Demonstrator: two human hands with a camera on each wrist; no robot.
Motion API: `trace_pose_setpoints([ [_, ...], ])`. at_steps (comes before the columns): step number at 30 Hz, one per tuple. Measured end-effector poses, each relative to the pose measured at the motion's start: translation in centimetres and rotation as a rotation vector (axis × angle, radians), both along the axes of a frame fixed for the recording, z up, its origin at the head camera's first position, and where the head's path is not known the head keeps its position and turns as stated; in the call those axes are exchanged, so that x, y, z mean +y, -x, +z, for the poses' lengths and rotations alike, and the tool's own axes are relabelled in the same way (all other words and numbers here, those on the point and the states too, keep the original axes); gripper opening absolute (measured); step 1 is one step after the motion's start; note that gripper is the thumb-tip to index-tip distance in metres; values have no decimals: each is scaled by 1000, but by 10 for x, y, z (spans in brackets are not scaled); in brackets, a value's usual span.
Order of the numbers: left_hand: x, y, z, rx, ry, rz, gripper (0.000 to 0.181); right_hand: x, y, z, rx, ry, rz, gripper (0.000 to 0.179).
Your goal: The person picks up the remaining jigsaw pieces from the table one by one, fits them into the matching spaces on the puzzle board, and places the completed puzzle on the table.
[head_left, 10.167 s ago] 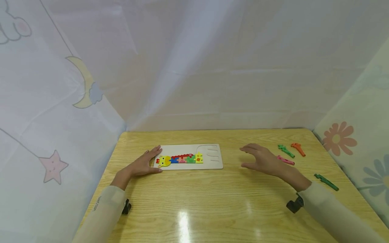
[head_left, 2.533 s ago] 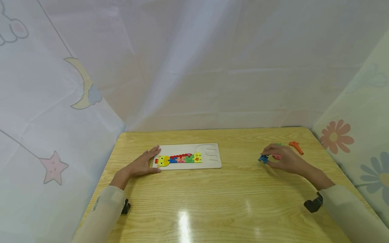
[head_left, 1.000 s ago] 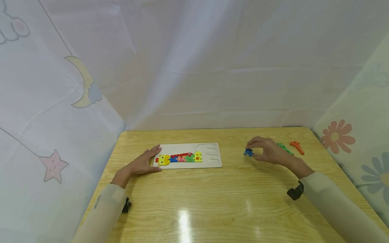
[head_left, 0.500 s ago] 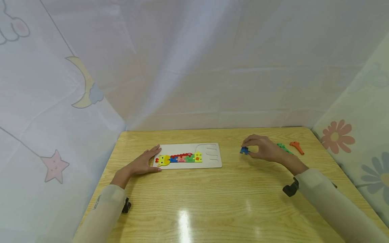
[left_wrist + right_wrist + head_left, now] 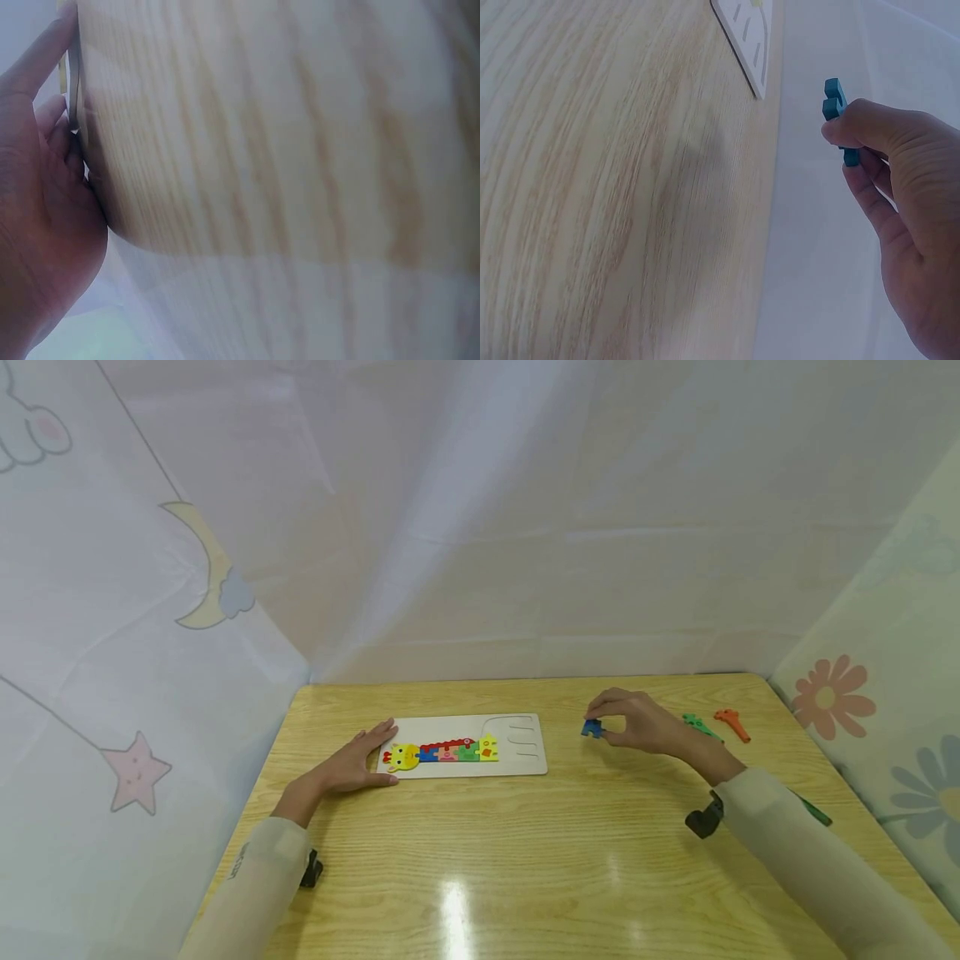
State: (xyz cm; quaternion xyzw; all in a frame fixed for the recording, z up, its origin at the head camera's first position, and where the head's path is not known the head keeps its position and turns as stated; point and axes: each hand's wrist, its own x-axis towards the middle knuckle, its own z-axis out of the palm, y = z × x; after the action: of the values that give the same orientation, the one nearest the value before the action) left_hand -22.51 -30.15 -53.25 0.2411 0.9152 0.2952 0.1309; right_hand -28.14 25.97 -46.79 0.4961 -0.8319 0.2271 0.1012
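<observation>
A white puzzle board lies on the table. Along it a giraffe puzzle shows a yellow head, a red mane and several coloured pieces; leg outlines are drawn on its bare right end. My left hand rests at the board's left end, fingers and thumb spread along its edges. My right hand pinches a blue puzzle piece between thumb and fingertips, to the right of the board and raised above the table. In the right wrist view the knobbed blue piece is seen edge-on, looking teal.
Behind my right hand lie a green puzzle piece and an orange one. A dark green piece shows past my right sleeve. White printed sheets stand behind the wooden table and on both sides.
My right hand, empty 10.2 s ago, has taken hold of the blue puzzle piece and carried it left toward the board. My left hand stays at the board's left end.
</observation>
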Motion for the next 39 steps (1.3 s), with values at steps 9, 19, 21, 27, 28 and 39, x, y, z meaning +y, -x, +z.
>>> trace_pose_setpoints([
  [9, 1, 0, 1, 6, 2, -1, 103, -8, 4, 1, -32, -2, -15, 36],
  [19, 0, 1, 0, 1, 3, -1, 103, -20, 7, 6, -49, 15, 2, 35],
  [21, 0, 1, 0, 0, 1, -2, 103, -21, 8, 6, -41, 26, 15, 35],
  [27, 0, 1, 0, 2, 3, -3, 104, -26, 10, 6, -39, 28, 25, 35],
  [28, 0, 1, 0, 3, 3, -2, 104, -27, 10, 6, -42, 23, 22, 35],
  [39, 1, 0, 0, -5, 4, 6, 103, -36, 11, 6, -61, 27, 22, 34],
])
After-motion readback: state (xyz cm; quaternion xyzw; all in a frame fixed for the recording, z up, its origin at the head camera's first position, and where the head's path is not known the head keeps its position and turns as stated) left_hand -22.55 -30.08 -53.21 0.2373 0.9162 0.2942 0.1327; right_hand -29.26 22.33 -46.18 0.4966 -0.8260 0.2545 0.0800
